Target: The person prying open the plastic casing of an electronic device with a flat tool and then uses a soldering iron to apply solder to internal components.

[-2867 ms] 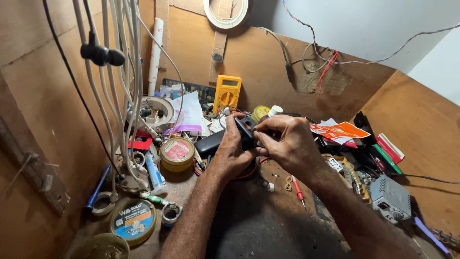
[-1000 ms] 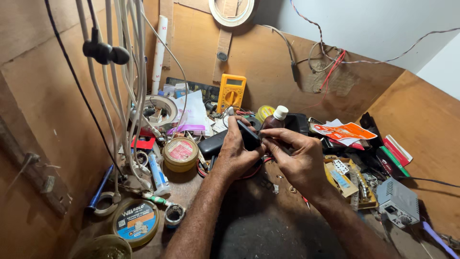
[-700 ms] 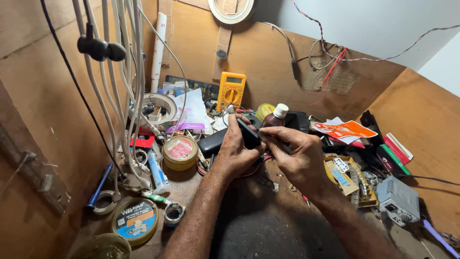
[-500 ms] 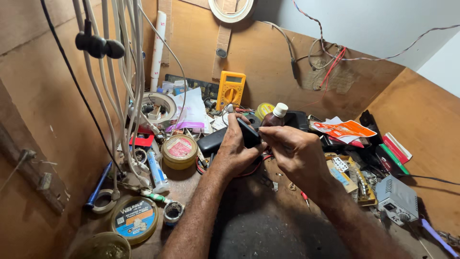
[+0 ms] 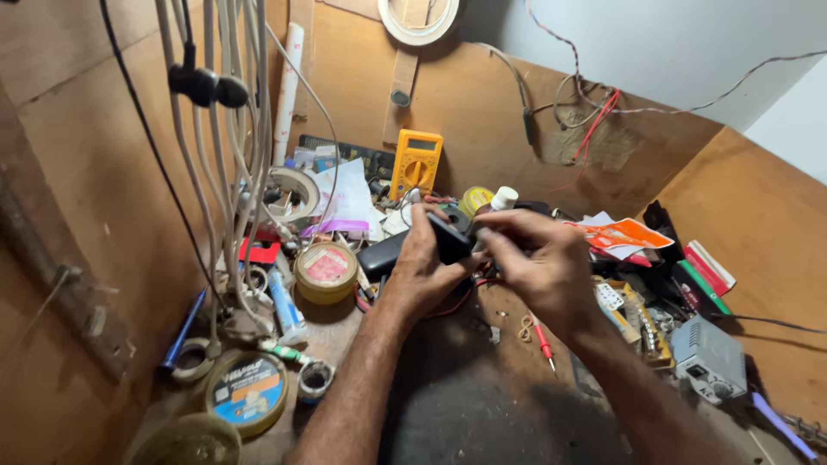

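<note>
Both of my hands are closed around a small black device (image 5: 450,238) held just above the cluttered workbench. My left hand (image 5: 424,269) cups it from the left and below, thumb on top. My right hand (image 5: 543,267) pinches its right end with the fingertips. Red wires (image 5: 457,301) trail out beneath the hands. A red-tipped probe (image 5: 544,341) lies on the bench under my right wrist.
A yellow multimeter (image 5: 414,164) leans at the back. Round tins (image 5: 326,269), a tape roll (image 5: 293,191), tubes and papers crowd the left. White cables (image 5: 233,155) hang down the left wall. A grey box (image 5: 708,358), orange paper (image 5: 624,233) and books lie right.
My hands have stayed together on the black device with only small finger shifts. The view has shifted slightly.
</note>
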